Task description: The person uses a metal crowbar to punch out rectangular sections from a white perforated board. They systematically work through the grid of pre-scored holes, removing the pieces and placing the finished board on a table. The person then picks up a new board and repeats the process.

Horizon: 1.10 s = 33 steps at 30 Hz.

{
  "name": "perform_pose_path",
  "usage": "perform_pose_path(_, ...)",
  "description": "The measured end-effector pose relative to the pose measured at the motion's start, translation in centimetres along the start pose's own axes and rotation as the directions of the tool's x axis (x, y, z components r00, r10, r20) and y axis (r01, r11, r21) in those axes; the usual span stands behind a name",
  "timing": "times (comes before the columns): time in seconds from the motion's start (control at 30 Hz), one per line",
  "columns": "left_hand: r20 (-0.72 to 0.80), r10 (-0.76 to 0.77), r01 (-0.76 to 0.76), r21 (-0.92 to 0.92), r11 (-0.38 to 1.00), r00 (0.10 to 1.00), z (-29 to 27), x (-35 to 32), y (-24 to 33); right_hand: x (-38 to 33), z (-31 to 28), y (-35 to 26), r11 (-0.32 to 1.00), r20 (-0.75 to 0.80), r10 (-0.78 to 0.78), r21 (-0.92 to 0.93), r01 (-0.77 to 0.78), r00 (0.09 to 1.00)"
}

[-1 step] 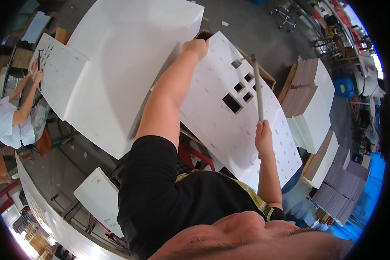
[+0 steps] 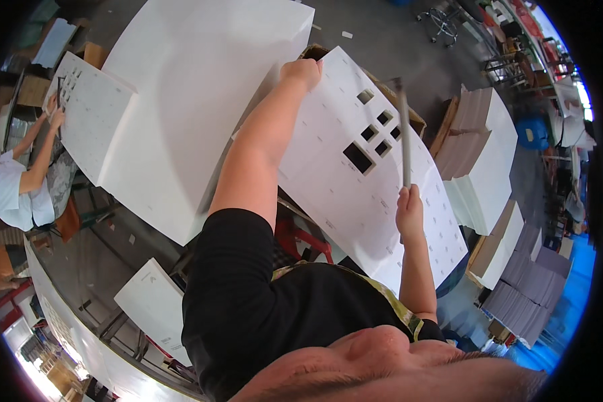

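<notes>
A stack of white sheets (image 2: 328, 161) with small printed marks lies in front of me, with several square holes cut through its right part. My left hand (image 2: 303, 72) is closed on the stack's far left edge; its fingertips are partly hidden there. My right hand (image 2: 409, 208) is closed round the long grey handle of a hammer (image 2: 405, 141). The hammer points away from me above the sheets, its small dark head beyond the holes near the far right edge. Brown cardboard (image 2: 415, 122) shows behind that edge.
A large white sheet stack (image 2: 194, 87) stands to the left. Beyond it, a co-worker (image 2: 20, 181) holds a dark tool over another cut stack (image 2: 100, 114). Piled sheets (image 2: 482, 147), a blue container (image 2: 532, 134) and grey stacks (image 2: 526, 295) stand right. A red stool (image 2: 301, 241) is below.
The hammer's head has shifted slightly right and away from me, and my right hand has shifted a little with it. My left hand stays on the stack's edge.
</notes>
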State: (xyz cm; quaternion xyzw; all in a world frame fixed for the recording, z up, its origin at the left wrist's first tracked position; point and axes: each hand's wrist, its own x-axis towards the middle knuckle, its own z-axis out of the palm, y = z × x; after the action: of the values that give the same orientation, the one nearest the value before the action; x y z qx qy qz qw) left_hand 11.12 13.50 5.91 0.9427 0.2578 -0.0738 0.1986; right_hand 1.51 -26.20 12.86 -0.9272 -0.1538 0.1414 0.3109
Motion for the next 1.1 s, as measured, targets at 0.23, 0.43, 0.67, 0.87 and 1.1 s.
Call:
perform_pose_path(0.23,-0.035,-0.001,0.001,0.008,1.000,0.999,0.1,0.3,0.0,0.7,0.6,0.5,0.988,0.023,0.001,-0.151,0.003,1.000)
perform_pose_path(0.43,-0.010,-0.003,0.003,-0.015,1.000,1.000,0.1,0.3,-0.1,0.8,0.8,0.3,0.994,0.020,0.102,-0.028,-0.101,0.995)
perform_pose_path(0.67,-0.019,0.013,-0.012,0.005,1.000,1.000,0.1,0.3,-0.1,0.9,-0.6,0.3,0.999,-0.003,0.042,-0.023,-0.042,0.999)
perform_pose_path(0.87,-0.014,0.002,-0.002,-0.023,1.000,1.000,-0.2,-0.1,0.1,1.3,0.4,0.7,0.981,0.106,0.045,-0.194,-0.024,0.993)
perform_pose_path(1.1,-0.014,-0.008,0.008,-0.007,1.000,1.000,-0.4,-0.1,0.1,0.6,0.3,1.2,0.993,0.042,0.048,-0.106,-0.043,0.998)
